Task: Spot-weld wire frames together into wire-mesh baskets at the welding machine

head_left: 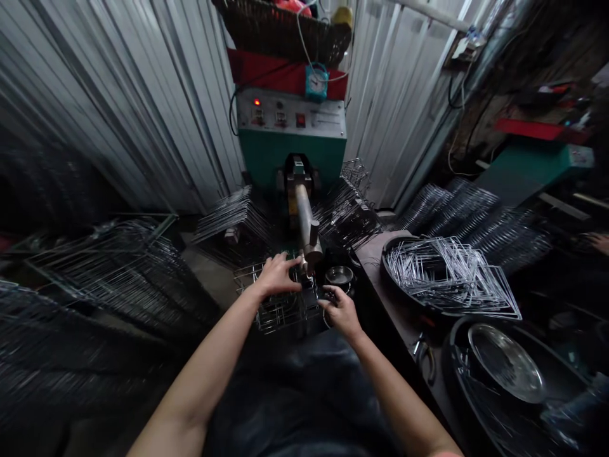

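My left hand (276, 277) is beside the tip of the spot welder's metal arm (305, 216), its thumb and forefinger apart in a C shape. Below that hand lies a wire rack (271, 317), partly covered by it; whether the fingers touch its wires is too dim to tell. On the other side of the tip, my right hand (341, 312) has thumb and forefinger curled close together at the rack's right end. Whatever thin piece they pinch is too small to make out. A small round metal dish (339, 275) sits just beyond the right fingers.
Stacked wire frames (233, 219) and more wire racks (349, 203) flank the green machine (264, 149). At right are a black basin of square wire frames (447, 273), pliers (425, 358) and a basin (457, 381) with a metal plate (507, 362). Another person's hand (600, 242) shows far right.
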